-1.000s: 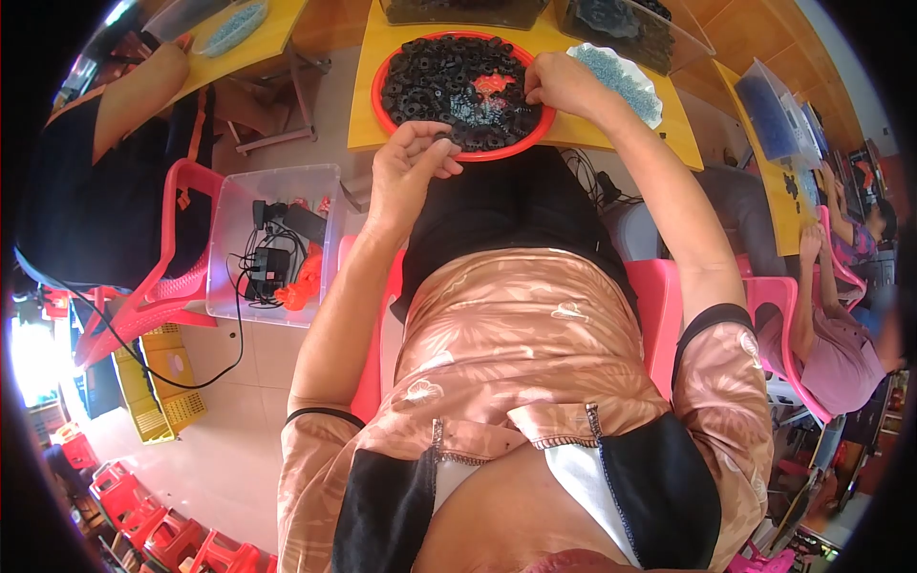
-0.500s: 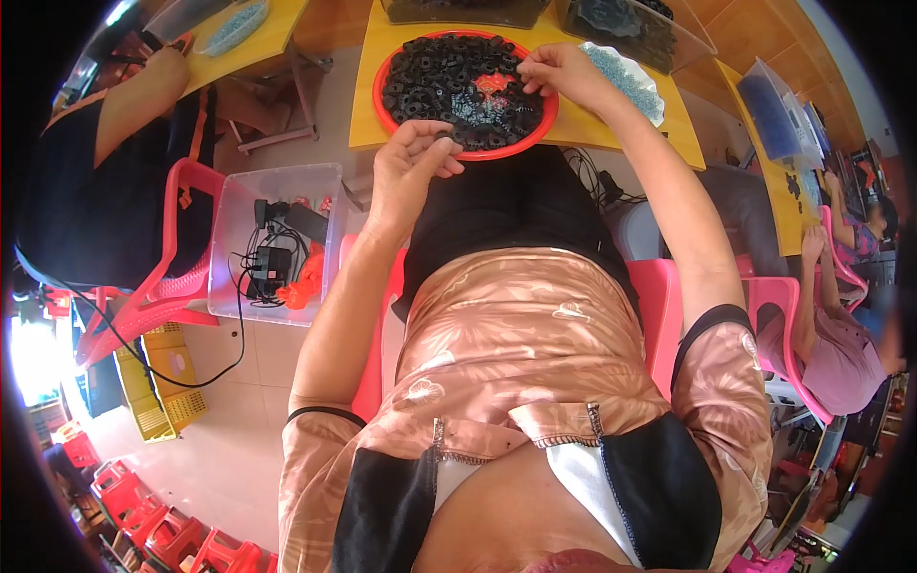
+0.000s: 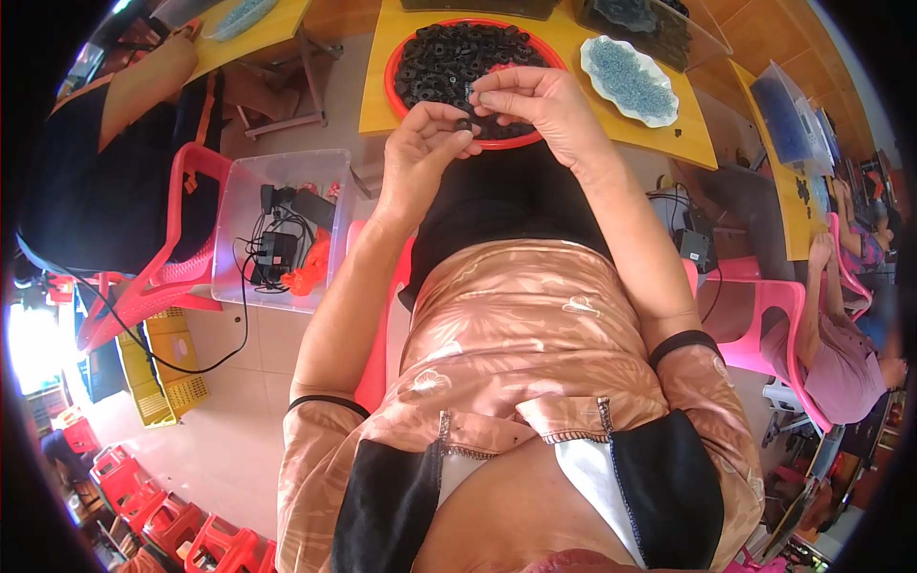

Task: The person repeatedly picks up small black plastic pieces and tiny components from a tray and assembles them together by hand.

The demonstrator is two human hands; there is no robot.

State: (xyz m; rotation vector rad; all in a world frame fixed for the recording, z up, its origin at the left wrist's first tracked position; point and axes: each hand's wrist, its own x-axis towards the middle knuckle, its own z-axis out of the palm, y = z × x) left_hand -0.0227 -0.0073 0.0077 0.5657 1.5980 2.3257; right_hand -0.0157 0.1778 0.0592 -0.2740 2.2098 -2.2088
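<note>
My left hand [image 3: 425, 153] pinches a small black part [image 3: 464, 124] between thumb and fingertips, just above the near rim of a red round tray [image 3: 552, 55]. Close beside it, over the tray, my right hand [image 3: 540, 107] has its thumb and forefinger pressed together. Whatever sits in that pinch is too small to make out. Many loose black parts [image 3: 444, 59] with holes fill the tray. A white scalloped dish [image 3: 661, 119] of small pale blue-green pieces [image 3: 626, 81] stands to the right of it on the yellow table [image 3: 377, 91].
Clear plastic bins [image 3: 650, 38] stand at the table's far edge. Left of my lap is a clear box [image 3: 234, 239] with black adapters and cables. A person in dark clothes [image 3: 95, 201] sits at left; other people sit at right near pink chairs [image 3: 793, 315].
My right hand has moved left from the tray's right side to close beside my left hand. The view has shifted slightly, showing the whole white dish.
</note>
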